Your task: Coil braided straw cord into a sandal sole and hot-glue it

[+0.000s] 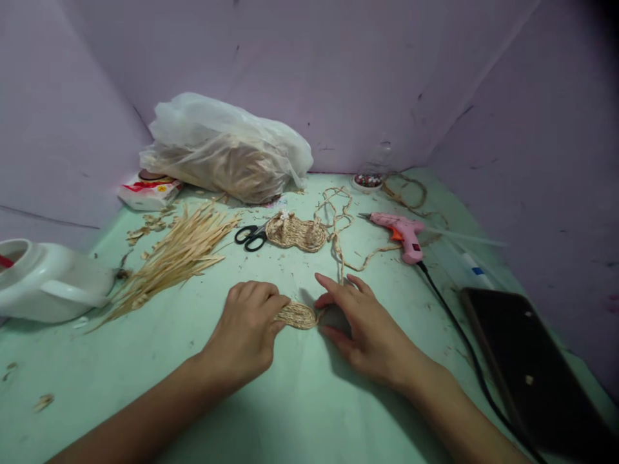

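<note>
My left hand (pixel 254 325) is closed around the left end of a small oval coil of braided straw cord (pixel 297 316), thumb below and fingers on top. From the coil's right end the loose cord (pixel 338 252) passes behind my right hand (pixel 355 322) and comes out above it, running up the table. My right hand has its thumb and fingers apart beside the coil; whether a finger touches the cord is hidden. Beyond both hands lies a finished-looking figure-eight straw sole (pixel 297 233), with straps and a small white ornament. Black-handled scissors (pixel 252 238) touch its left side.
A pink glue gun (pixel 399 232) lies right, its black cable (pixel 452 325) running past a dark phone (pixel 527 367). Loose straw strips (pixel 176 254) and a white plastic jug (pixel 53 283) are left. At the back stand a straw-filled plastic bag (pixel 227 148) and a bead container (pixel 367 182).
</note>
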`<act>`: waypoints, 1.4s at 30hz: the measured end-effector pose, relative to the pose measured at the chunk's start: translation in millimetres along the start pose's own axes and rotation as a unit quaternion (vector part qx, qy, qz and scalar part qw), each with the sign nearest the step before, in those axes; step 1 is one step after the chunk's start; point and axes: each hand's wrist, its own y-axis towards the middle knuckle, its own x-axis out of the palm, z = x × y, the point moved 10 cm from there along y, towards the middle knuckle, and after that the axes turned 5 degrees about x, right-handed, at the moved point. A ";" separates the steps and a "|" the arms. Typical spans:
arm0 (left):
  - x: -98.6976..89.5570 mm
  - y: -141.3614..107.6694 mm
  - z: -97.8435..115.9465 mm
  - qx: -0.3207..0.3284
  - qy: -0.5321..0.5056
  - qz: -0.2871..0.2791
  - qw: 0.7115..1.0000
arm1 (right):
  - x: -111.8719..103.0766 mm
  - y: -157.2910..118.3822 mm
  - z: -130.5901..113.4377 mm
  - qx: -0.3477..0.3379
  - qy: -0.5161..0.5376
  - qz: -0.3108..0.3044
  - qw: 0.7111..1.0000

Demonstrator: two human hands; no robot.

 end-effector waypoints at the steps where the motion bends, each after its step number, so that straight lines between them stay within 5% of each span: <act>1: -1.2 -0.6 -0.6 0.008 -0.001 0.004 1.000 | -1.0 -0.1 -0.2 0.001 -0.006 -0.006 1.000; 7: -4.4 -4.3 -2.6 0.035 0.021 0.020 0.999 | -6.4 -1.3 -3.4 0.003 -0.078 -0.019 0.997; 15: -2.6 0.4 -3.5 0.041 0.007 0.019 0.999 | -26.4 -5.1 -2.0 0.010 -0.021 0.108 0.994; 23: -5.6 -0.2 -2.0 0.049 -0.009 0.026 0.998 | 3.6 3.3 -17.4 0.010 -0.025 0.069 0.997; 32: -10.7 -4.5 -5.2 0.049 -0.019 0.069 0.996 | 3.9 4.9 -18.4 0.022 -0.062 0.109 0.992; 42: -9.5 -3.1 -5.4 0.047 0.005 0.074 0.996 | -2.9 -4.4 -15.3 -0.001 -0.096 0.041 0.995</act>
